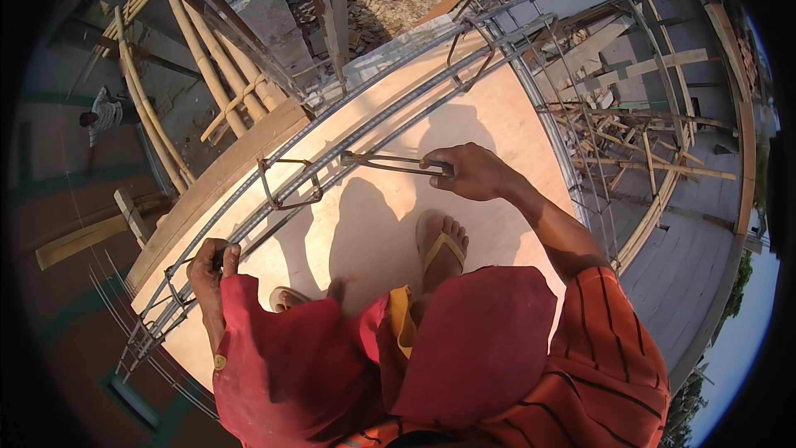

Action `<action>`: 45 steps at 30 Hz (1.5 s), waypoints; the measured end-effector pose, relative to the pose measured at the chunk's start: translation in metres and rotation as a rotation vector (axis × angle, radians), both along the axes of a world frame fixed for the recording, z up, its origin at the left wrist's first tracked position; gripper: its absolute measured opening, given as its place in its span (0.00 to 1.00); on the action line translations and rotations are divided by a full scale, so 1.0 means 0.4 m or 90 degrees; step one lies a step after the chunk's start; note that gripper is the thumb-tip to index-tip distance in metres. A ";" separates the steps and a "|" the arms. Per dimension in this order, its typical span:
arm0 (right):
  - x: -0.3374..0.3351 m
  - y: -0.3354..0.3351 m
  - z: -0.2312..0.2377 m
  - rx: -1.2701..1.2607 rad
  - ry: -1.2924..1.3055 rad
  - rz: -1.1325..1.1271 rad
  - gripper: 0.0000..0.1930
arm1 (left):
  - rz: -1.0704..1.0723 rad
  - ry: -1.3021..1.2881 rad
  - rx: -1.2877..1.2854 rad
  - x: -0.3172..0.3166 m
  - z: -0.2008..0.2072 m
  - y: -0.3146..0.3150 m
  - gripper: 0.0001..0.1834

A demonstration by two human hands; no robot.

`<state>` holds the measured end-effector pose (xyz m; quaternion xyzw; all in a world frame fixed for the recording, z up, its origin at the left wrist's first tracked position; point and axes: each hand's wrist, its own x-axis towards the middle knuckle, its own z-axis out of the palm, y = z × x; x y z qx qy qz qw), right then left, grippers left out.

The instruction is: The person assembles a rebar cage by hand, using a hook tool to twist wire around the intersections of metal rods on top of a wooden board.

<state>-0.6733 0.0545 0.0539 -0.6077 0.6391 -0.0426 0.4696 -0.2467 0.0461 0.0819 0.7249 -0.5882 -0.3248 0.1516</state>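
My right hand is closed round the handles of long steel pincers. Their jaws lie at the long ribbed reinforcing bars, which run slantwise across a pale plywood board. My left hand is by the near left part of the bars, fingers curled and thumb up. Something dark shows at its fingers, too small to make out. Close by is a square wire stirrup around the bars. A second stirrup sits farther along. My sandalled foot stands on the board.
Bamboo poles and a timber edge board flank the left side, with a drop beyond where a person is visible. More bars and thin rods line the right edge. Rubble lies at the back; scattered timber lies right.
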 end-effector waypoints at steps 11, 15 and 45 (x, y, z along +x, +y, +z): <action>-0.160 -0.022 -0.102 -0.143 -0.065 -0.039 0.15 | -0.063 -0.019 -0.001 -0.007 0.016 -0.011 0.13; -0.233 -0.077 -0.048 -0.015 -0.112 -0.566 0.17 | -0.085 -0.041 -0.060 -0.021 -0.005 -0.010 0.14; -0.286 0.000 -0.102 -0.192 0.002 -0.399 0.09 | -0.286 -0.259 -0.123 -0.002 -0.007 -0.061 0.54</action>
